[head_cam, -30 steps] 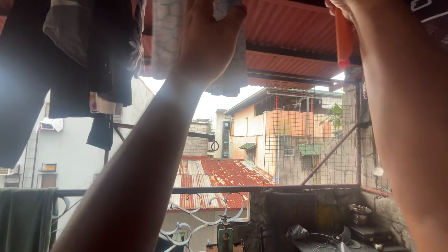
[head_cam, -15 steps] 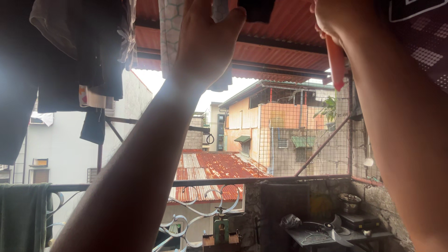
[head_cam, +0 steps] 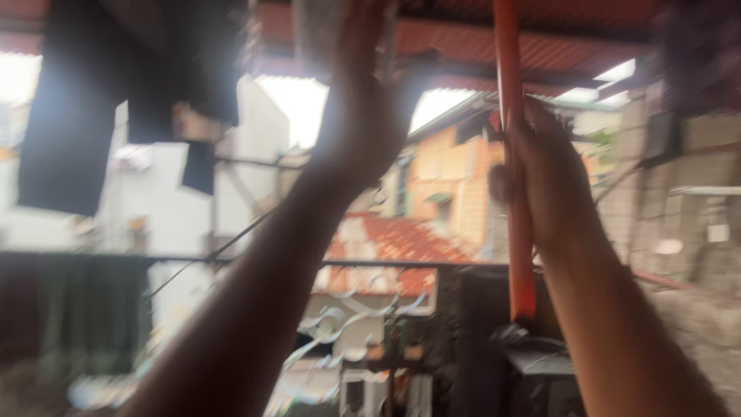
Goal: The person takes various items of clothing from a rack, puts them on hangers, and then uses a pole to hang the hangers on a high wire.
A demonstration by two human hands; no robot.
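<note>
The view is blurred by motion. My left hand (head_cam: 361,123) is raised overhead, its fingers up at a pale patterned cloth (head_cam: 316,31) that hangs from above; it seems to pinch the cloth's lower edge. My right hand (head_cam: 544,185) is closed around an orange pole (head_cam: 506,62) held upright. The pole runs from the top of the view down to about the height of the railing.
Dark garments (head_cam: 85,116) hang at the upper left under a red corrugated roof (head_cam: 448,38). A metal balcony railing (head_cam: 231,261) crosses the middle, with a dark green towel (head_cam: 69,309) over it at left. A cluttered dark table (head_cam: 540,359) stands at lower right beside a rough wall.
My right hand has come down from the top right towards the middle, and the orange pole now stands upright and long in view. The camera has swung, blurring everything. My left hand stays up at the cloth.
</note>
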